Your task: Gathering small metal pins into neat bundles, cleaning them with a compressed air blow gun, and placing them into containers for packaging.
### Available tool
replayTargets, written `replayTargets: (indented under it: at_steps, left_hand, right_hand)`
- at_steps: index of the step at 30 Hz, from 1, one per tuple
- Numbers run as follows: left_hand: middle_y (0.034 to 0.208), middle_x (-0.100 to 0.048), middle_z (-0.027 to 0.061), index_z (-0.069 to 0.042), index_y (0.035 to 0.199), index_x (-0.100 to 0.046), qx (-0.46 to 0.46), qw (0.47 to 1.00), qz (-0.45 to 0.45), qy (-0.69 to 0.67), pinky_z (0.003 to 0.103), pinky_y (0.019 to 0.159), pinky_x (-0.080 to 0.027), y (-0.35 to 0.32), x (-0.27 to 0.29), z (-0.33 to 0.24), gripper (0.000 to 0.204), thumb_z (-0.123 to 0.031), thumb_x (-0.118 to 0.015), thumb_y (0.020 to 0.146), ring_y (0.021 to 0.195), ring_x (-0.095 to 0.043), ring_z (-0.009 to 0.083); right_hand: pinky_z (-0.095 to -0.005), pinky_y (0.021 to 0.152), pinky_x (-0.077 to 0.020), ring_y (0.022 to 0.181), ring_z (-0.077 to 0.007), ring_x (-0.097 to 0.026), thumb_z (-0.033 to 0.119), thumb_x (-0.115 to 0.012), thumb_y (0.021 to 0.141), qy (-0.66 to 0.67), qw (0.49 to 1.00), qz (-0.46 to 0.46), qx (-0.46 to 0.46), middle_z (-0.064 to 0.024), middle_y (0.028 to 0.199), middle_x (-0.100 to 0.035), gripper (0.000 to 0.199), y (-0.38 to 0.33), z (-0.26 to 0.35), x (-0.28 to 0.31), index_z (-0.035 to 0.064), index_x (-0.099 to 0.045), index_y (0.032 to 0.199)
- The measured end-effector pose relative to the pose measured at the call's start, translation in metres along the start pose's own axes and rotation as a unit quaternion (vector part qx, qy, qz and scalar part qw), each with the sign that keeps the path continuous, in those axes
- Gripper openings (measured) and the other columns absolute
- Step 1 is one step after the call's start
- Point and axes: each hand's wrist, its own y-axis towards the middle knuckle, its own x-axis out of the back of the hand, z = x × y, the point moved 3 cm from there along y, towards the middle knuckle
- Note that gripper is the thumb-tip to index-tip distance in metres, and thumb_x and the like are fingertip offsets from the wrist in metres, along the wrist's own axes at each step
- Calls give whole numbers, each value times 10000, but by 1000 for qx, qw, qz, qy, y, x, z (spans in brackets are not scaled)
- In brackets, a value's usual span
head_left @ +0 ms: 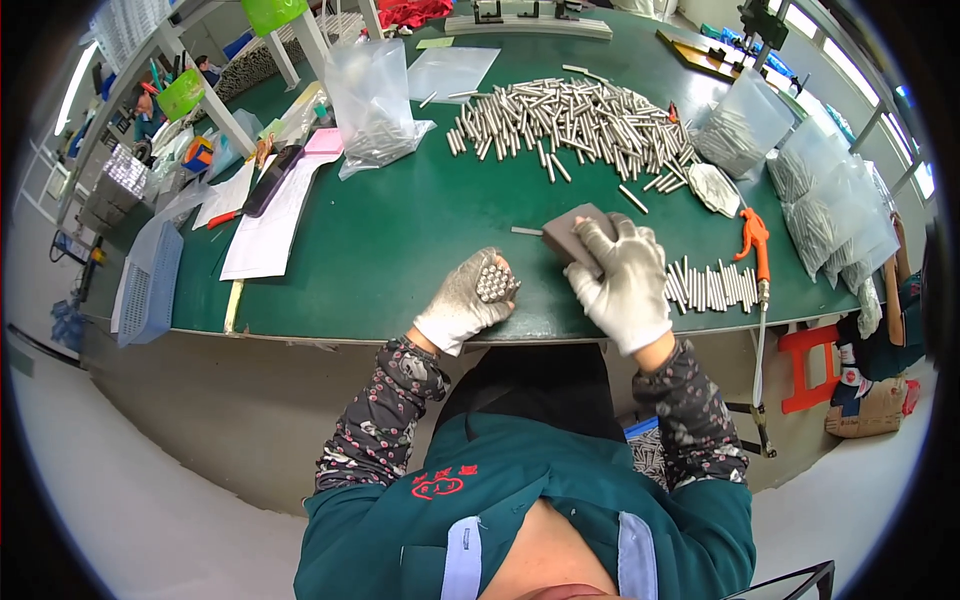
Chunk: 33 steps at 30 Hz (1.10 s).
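Metal rod bundle: stiff, slick and likely weighty in one fist

Take the loose heap of rods on the green table as the landmark. The bundle is on the person's side of it, toward its left end, gathered in the gloved left hand. That hand is curled around the rods' sides, with their round ends packed together and showing. Also on the person's side of the heap, below its middle, the gloved right hand grips a brown-grey block, fingers laid over it; how hard it presses I cannot tell. A lone rod lies on the near side of the heap, apart from it. A row of rods lies nearer the person than the heap's right end, and clear bags of rods sit to the right of the heap.

Each rod looks like bare metal: rigid, hard to break, light singly but probably heavy in a bunch. Smooth round sides could let inner rods slide lengthwise or drop out if the squeeze slackens, so the surest hold is right around the bundle's middle. The block seems stiff too, best taken across two opposite faces.
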Motion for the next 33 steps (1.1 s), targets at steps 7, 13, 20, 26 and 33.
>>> replayTargets:
  at_steps: [7,13,20,26,33]
  left_hand:
    - [862,-499,-22,-52,1115,-442,18,1000,4,-22,216,741,-443,2,0,0,547,122,-659,644,798,-520,91]
    - [863,-492,-21,-52,1144,-420,25,998,-2,-51,223,750,-451,-1,-2,-5,568,130,-647,656,813,-528,94]
    - [897,-508,-10,-52,1099,-454,-12,999,29,-5,232,762,-438,-1,2,-2,482,62,-662,679,828,-514,90]
    - [1081,-535,99,-63,1142,-478,-91,996,-8,1,312,844,-430,-1,7,5,437,-103,-647,740,998,-518,214]
    - [1243,-437,91,-141,1231,-455,-195,806,5,559,545,1054,-89,-24,25,10,640,-447,-633,698,1222,-342,263]
  right_hand:
    - [-437,729,-419,881,-327,-533,239,-610,660,-71,997,11,-6,-215,1042,-543,429,-2,-11,-12,113,-604,1070]
    - [-443,877,-370,1082,-342,-465,352,-668,650,-87,993,72,-17,-220,1221,-463,545,-14,-22,-25,92,-571,1118]
    - [-403,791,-436,901,-293,-541,408,-683,641,70,995,9,67,-119,960,-556,532,-1,27,-4,39,-561,1004]
    - [-405,677,-470,847,-316,-545,506,-609,691,122,983,63,120,-159,904,-517,626,9,65,-63,29,-508,1084]
    - [-382,608,-479,809,-293,-558,394,-591,747,139,968,100,182,-130,890,-541,400,4,82,-73,74,-559,987]
